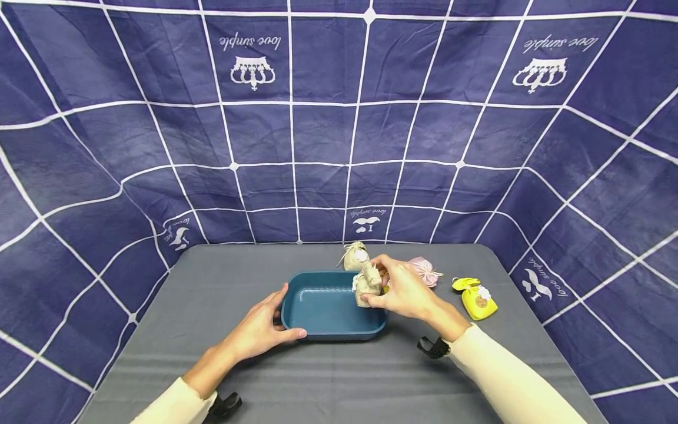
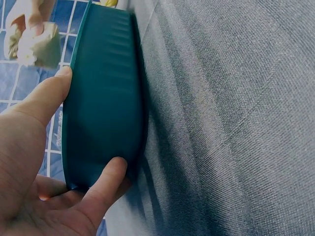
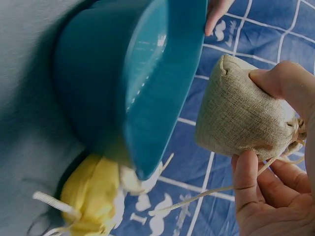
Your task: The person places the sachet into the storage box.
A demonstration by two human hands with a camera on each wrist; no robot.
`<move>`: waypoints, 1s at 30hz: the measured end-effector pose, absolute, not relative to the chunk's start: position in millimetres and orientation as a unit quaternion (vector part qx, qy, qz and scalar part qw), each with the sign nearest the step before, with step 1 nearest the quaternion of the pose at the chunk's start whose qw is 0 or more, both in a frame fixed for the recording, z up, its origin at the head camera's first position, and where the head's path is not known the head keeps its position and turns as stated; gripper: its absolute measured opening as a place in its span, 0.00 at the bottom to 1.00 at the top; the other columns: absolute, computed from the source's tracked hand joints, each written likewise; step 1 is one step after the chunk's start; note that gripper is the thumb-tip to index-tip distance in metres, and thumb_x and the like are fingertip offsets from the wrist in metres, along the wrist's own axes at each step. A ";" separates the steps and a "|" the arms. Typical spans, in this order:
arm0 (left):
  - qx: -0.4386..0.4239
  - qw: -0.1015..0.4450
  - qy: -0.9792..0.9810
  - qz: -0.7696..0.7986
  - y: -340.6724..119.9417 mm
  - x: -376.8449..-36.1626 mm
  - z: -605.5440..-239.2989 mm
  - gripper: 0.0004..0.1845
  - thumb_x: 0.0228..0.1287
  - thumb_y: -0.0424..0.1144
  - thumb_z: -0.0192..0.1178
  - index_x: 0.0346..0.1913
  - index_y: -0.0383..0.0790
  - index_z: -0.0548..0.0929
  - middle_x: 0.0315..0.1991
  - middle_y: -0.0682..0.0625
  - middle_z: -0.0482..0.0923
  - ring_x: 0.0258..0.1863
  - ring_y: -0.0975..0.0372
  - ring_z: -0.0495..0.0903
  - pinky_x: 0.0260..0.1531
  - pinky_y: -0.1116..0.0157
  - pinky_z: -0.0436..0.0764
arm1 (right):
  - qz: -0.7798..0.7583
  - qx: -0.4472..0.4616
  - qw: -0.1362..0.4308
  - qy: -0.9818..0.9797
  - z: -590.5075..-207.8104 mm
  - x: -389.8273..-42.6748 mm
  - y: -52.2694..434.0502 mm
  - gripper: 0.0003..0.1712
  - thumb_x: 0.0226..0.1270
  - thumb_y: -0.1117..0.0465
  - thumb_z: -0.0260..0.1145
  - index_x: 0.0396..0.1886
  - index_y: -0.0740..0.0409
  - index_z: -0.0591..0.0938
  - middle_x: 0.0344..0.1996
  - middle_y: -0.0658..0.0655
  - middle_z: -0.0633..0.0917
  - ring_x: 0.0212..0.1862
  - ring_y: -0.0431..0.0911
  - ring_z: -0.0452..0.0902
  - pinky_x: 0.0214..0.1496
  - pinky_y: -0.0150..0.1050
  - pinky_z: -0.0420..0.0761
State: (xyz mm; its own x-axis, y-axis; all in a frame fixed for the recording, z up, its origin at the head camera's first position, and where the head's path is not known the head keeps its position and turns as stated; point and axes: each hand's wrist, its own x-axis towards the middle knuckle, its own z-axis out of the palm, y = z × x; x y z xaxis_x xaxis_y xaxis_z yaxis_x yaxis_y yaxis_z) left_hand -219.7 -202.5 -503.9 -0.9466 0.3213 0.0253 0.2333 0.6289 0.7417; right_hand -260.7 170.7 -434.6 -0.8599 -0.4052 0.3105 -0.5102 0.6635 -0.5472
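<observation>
Gripping the teal tray's [image 1: 318,330] left rim w/ our left hand [image 1: 262,330], our right hand [image 1: 405,291] pinched a burlap pouch [image 1: 366,287] over its right edge; tray interior bare.

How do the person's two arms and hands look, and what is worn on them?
Both arms wear long cream sleeves that end near the wrists. The left hand and the right hand are bare: no gloves, rings or watch show. A small black mount sits under the right wrist, and a similar black one under the left sleeve. No cables or markings are visible.
</observation>
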 end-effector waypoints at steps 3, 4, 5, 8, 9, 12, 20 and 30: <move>0.157 0.052 0.901 0.401 -203.4 -219.6 -504.2 0.72 0.61 0.58 0.90 0.94 0.28 0.57 0.88 0.26 0.67 0.65 0.51 0.94 0.59 0.65 0.94 | 0.315 0.274 0.086 -0.904 -433.5 -268.7 154.2 0.35 0.57 0.50 0.93 0.61 0.56 0.87 0.33 0.45 0.87 0.36 0.38 0.83 0.40 0.31 0.82; 0.159 0.051 0.901 0.400 -203.9 -219.6 -504.2 0.72 0.61 0.58 0.90 0.94 0.28 0.57 0.88 0.26 0.67 0.65 0.51 0.94 0.60 0.64 0.94 | 0.315 0.283 0.084 -0.902 -433.4 -271.7 148.4 0.35 0.57 0.51 0.93 0.60 0.56 0.87 0.33 0.45 0.86 0.35 0.37 0.82 0.39 0.31 0.82; 0.160 0.050 0.902 0.398 -204.6 -219.8 -504.4 0.72 0.61 0.59 0.90 0.94 0.28 0.56 0.88 0.26 0.67 0.65 0.52 0.95 0.59 0.64 0.94 | 0.314 0.294 0.082 -0.899 -433.2 -274.4 142.3 0.34 0.58 0.51 0.93 0.60 0.55 0.87 0.33 0.45 0.86 0.35 0.36 0.81 0.39 0.30 0.82; 0.157 0.053 0.904 0.394 -206.1 -219.5 -505.3 0.72 0.61 0.59 0.90 0.94 0.28 0.56 0.88 0.27 0.67 0.64 0.53 0.95 0.59 0.65 0.95 | 0.307 0.326 0.069 -0.891 -434.5 -283.0 124.3 0.34 0.59 0.52 0.93 0.61 0.57 0.88 0.34 0.46 0.87 0.34 0.33 0.79 0.38 0.29 0.83; 0.156 0.055 0.905 0.392 -206.6 -219.3 -505.7 0.72 0.61 0.59 0.90 0.94 0.28 0.56 0.88 0.27 0.67 0.64 0.54 0.95 0.59 0.65 0.95 | 0.304 0.334 0.065 -0.890 -434.9 -285.5 118.3 0.34 0.59 0.52 0.93 0.61 0.58 0.88 0.35 0.47 0.88 0.34 0.33 0.79 0.39 0.28 0.83; 0.155 0.051 0.910 0.382 -206.7 -219.4 -505.9 0.72 0.62 0.61 0.89 0.94 0.28 0.56 0.88 0.27 0.68 0.65 0.54 0.94 0.62 0.61 0.94 | 0.292 0.347 0.050 -0.890 -435.6 -293.3 102.7 0.35 0.61 0.52 0.92 0.62 0.58 0.87 0.39 0.49 0.91 0.36 0.33 0.81 0.41 0.28 0.85; 0.158 0.043 0.915 0.370 -202.2 -220.6 -502.7 0.72 0.62 0.63 0.89 0.94 0.29 0.57 0.88 0.27 0.68 0.65 0.56 0.94 0.70 0.48 0.90 | 0.240 0.381 0.027 -0.892 -440.0 -311.5 69.1 0.34 0.64 0.52 0.90 0.63 0.60 0.87 0.52 0.55 0.96 0.51 0.44 0.92 0.55 0.36 0.92; 0.154 0.058 0.902 0.398 -205.8 -219.4 -505.5 0.72 0.63 0.60 0.89 0.94 0.29 0.55 0.88 0.27 0.67 0.66 0.53 0.94 0.59 0.61 0.95 | 0.201 0.391 -0.001 -0.898 -452.9 -323.6 36.1 0.32 0.65 0.54 0.90 0.62 0.60 0.87 0.49 0.53 0.95 0.47 0.42 0.88 0.53 0.35 0.90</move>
